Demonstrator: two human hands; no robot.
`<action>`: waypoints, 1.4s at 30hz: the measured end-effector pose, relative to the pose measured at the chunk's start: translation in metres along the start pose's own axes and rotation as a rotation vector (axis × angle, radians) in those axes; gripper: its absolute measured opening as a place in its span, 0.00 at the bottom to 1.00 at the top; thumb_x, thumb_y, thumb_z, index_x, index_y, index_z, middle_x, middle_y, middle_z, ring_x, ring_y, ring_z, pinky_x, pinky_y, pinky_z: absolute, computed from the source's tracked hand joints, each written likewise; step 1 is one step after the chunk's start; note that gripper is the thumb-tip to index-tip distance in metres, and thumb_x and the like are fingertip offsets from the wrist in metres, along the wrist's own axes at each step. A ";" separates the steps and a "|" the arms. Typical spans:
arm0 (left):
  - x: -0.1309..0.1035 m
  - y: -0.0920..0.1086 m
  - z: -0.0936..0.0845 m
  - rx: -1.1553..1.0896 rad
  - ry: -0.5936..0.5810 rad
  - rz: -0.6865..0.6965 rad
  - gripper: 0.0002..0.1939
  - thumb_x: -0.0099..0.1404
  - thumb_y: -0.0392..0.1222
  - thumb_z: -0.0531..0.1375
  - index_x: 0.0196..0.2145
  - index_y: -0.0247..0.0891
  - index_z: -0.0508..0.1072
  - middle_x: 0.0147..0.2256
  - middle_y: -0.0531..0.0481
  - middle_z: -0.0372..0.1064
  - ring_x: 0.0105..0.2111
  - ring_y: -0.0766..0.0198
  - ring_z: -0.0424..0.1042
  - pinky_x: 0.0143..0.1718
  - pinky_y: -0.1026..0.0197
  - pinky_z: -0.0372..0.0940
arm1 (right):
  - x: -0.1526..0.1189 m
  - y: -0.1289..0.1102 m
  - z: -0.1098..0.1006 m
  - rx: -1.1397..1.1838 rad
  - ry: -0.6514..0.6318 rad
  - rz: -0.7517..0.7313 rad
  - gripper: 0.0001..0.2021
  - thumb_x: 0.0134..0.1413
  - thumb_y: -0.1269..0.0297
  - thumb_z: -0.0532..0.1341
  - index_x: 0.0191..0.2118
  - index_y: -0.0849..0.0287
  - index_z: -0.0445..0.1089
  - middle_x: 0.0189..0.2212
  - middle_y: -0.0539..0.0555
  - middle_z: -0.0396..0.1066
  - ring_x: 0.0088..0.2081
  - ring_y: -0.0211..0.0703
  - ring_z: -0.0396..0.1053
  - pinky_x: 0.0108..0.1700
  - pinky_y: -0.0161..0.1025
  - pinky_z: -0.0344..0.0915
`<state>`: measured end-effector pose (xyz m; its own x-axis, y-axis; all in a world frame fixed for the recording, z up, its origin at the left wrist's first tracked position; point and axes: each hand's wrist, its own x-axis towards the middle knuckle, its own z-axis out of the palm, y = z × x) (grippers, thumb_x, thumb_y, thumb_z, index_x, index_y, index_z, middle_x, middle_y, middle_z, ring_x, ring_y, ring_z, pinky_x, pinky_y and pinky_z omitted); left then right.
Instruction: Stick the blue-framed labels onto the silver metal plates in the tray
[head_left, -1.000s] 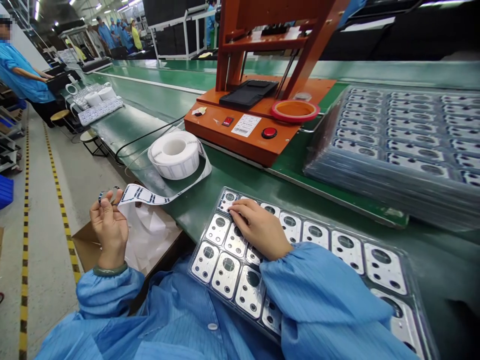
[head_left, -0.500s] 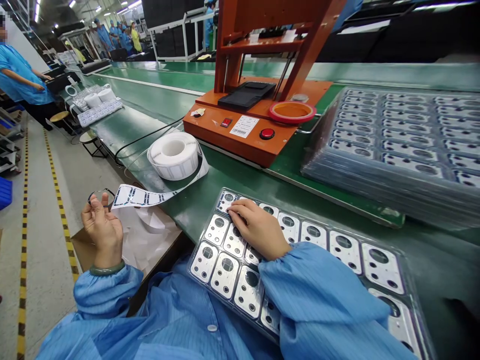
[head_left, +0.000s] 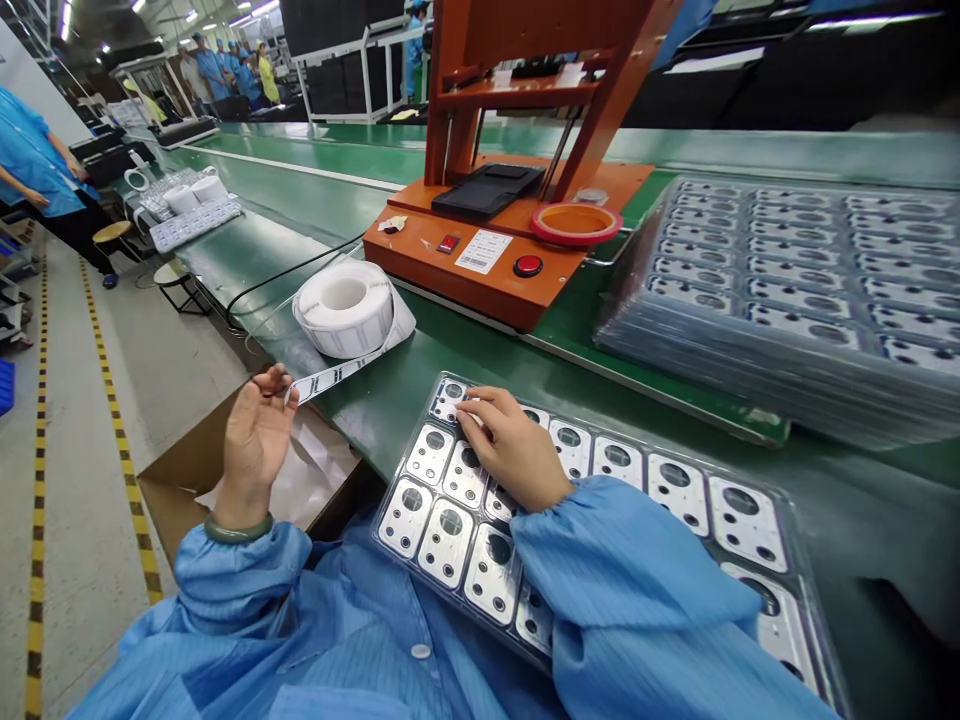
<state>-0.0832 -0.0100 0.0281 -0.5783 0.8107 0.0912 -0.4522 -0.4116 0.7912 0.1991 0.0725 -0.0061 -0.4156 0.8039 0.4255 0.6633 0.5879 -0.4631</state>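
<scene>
My left hand (head_left: 259,440) is raised over the box beside the table, with thumb and fingertips pinched at the loose end of a white label strip (head_left: 337,376). That strip, printed with dark outlines, runs back to a label roll (head_left: 343,310) on the table. My right hand (head_left: 517,448) lies over a clear plastic tray (head_left: 814,590) of silver metal plates. Its bent fingers are a little apart, with the tips touching the far-left corner plate (head_left: 448,395), which bears a dark outline. Several plates under the palm and sleeve are hidden.
An orange press (head_left: 480,235) stands behind the tray, with a red tape ring (head_left: 577,222) on its base. Stacked trays (head_left: 787,350) of plates are on the right. A cardboard box (head_left: 180,480) holding white paper is below the table edge. A person in blue (head_left: 37,150) stands far left.
My left hand has moved right and slightly up to the strip's end; the thin dark-edged loop it held no longer shows clearly. My right hand keeps nearly the same place on the corner plate.
</scene>
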 end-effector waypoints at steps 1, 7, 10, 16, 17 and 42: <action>-0.005 -0.007 0.012 0.035 -0.033 -0.018 0.06 0.56 0.45 0.66 0.32 0.42 0.76 0.41 0.52 0.74 0.39 0.67 0.72 0.42 0.63 0.69 | 0.000 -0.001 0.000 0.014 0.035 0.020 0.11 0.63 0.62 0.52 0.41 0.56 0.71 0.48 0.55 0.68 0.38 0.42 0.72 0.34 0.38 0.68; -0.024 -0.052 0.066 0.283 -0.293 -0.127 0.09 0.56 0.44 0.66 0.34 0.39 0.79 0.40 0.48 0.74 0.34 0.67 0.71 0.35 0.66 0.65 | 0.004 -0.006 -0.017 0.154 0.148 0.035 0.12 0.63 0.61 0.51 0.39 0.56 0.71 0.43 0.56 0.71 0.41 0.43 0.71 0.39 0.38 0.68; -0.025 -0.067 0.086 0.346 -0.399 -0.186 0.10 0.57 0.45 0.65 0.35 0.38 0.79 0.37 0.48 0.74 0.34 0.67 0.70 0.35 0.66 0.64 | 0.005 -0.008 -0.036 0.297 0.077 0.119 0.14 0.63 0.56 0.51 0.36 0.57 0.71 0.34 0.55 0.73 0.39 0.44 0.70 0.40 0.39 0.67; -0.029 -0.083 0.115 0.370 -0.542 -0.312 0.10 0.57 0.46 0.64 0.33 0.36 0.78 0.31 0.51 0.73 0.30 0.69 0.67 0.35 0.66 0.62 | -0.004 -0.007 -0.057 0.664 -0.077 0.501 0.21 0.52 0.44 0.57 0.39 0.58 0.72 0.25 0.52 0.70 0.24 0.39 0.66 0.19 0.34 0.58; -0.029 -0.085 0.118 0.378 -0.558 -0.305 0.10 0.57 0.45 0.65 0.32 0.36 0.78 0.32 0.51 0.73 0.30 0.69 0.67 0.35 0.65 0.62 | -0.006 -0.006 -0.057 0.695 -0.068 0.526 0.21 0.51 0.44 0.59 0.38 0.59 0.73 0.24 0.51 0.69 0.23 0.38 0.65 0.19 0.34 0.57; -0.028 -0.101 0.112 0.660 -0.701 -0.139 0.08 0.63 0.44 0.59 0.33 0.37 0.75 0.37 0.48 0.71 0.38 0.64 0.69 0.44 0.61 0.63 | -0.015 -0.001 -0.040 0.823 0.046 0.530 0.12 0.50 0.54 0.63 0.30 0.58 0.68 0.25 0.49 0.67 0.24 0.34 0.61 0.25 0.34 0.59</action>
<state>0.0550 0.0554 0.0132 0.0833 0.9864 0.1414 0.1090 -0.1501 0.9826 0.2298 0.0557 0.0193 -0.1525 0.9879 0.0276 0.1087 0.0445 -0.9931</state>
